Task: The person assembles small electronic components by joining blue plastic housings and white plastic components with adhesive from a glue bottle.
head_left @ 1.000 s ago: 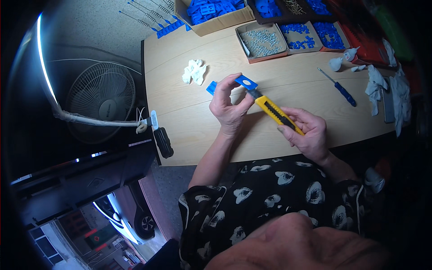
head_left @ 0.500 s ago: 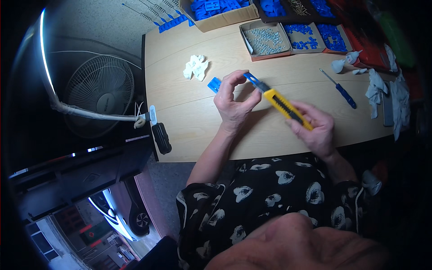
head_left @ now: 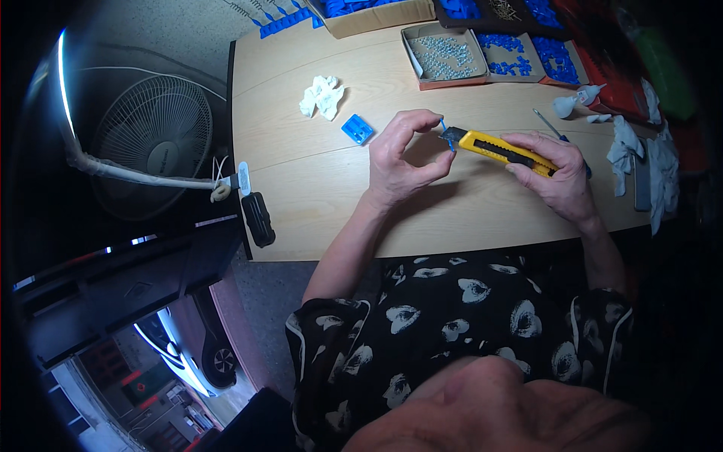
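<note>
Between thumb and forefinger, my left hand (head_left: 403, 158) pinches a small blue plastic piece (head_left: 449, 143), seen nearly edge-on. My right hand (head_left: 557, 169) is wrapped round a yellow utility knife (head_left: 501, 151) with a black slider. The knife's tip meets the blue piece, though whether the blade is cutting into it I cannot make out. Left of my left hand, a blue rectangular plastic part (head_left: 357, 129) with openings lies on the wooden table (head_left: 301, 196).
Crumpled white tissue (head_left: 324, 98) lies at the left. Cardboard trays of silvery beads (head_left: 444, 59) and small blue parts (head_left: 503, 56) line the back. At right are a screwdriver (head_left: 553, 124), a white squeeze bottle (head_left: 565, 105) and white gloves (head_left: 625, 151). A fan (head_left: 154, 143) stands beyond the left edge.
The blue piece has turned from lengthwise to nearly edge-on in my left fingers. My right hand has moved right and up, bringing the knife flatter. The view has shifted slightly.
</note>
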`<state>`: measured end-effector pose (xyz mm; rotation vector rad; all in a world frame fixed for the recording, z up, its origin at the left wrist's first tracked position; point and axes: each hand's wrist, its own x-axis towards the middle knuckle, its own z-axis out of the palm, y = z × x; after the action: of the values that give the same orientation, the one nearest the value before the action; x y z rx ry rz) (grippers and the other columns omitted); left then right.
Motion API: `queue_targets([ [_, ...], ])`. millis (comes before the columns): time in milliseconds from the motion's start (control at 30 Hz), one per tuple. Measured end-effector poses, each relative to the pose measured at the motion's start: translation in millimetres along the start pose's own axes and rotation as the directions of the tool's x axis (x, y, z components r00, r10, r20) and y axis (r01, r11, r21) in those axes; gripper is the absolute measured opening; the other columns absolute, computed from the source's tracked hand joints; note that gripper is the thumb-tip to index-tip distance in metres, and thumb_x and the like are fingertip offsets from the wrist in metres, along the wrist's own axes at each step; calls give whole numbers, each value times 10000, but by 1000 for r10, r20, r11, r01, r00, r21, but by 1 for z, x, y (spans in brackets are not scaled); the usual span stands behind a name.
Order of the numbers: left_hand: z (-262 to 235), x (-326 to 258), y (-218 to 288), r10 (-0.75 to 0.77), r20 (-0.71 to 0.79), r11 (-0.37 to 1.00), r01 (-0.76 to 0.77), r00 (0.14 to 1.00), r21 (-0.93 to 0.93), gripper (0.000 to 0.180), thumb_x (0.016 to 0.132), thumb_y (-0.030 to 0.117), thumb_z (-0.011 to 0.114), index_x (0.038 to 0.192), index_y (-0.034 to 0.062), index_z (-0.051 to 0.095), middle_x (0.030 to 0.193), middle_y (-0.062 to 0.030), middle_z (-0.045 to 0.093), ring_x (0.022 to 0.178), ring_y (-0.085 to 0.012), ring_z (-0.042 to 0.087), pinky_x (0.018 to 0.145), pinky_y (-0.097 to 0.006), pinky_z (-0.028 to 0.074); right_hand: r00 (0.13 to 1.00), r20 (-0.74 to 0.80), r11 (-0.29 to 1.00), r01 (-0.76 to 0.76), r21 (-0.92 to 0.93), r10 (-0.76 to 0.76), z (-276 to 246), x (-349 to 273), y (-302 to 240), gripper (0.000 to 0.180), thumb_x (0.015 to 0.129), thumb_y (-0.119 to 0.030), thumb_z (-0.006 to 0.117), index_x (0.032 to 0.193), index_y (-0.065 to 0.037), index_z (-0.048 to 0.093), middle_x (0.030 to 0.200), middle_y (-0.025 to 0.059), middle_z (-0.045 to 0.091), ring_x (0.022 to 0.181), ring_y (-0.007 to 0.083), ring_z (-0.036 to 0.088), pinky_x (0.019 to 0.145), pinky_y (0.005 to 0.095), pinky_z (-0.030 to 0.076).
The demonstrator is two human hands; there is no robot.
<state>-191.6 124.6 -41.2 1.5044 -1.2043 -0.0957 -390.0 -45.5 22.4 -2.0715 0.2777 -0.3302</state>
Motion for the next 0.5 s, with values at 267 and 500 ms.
queue_targets([
  [267, -5, -1, -2, -84, 85, 996, 86, 993, -18, 419, 671, 50, 791, 1060, -12, 650, 1032, -118, 670, 921, -180, 662, 836, -300, 546, 981, 150, 990, -130, 52, 121, -4, -11, -1, 363, 824, -76, 717, 1172, 3, 653, 1021, 128, 698, 891, 159, 672, 812, 245, 553],
  [500, 0, -2, 1, -80, 81, 997, 81, 993, -9, 417, 665, 120, 808, 1031, -9, 656, 976, -112, 667, 885, -196, 664, 809, -293, 548, 989, 17, 985, -149, 85, 148, -3, -10, 11, 371, 836, -79, 716, 1194, -7, 648, 1089, 151, 686, 962, 169, 674, 846, 265, 556],
])
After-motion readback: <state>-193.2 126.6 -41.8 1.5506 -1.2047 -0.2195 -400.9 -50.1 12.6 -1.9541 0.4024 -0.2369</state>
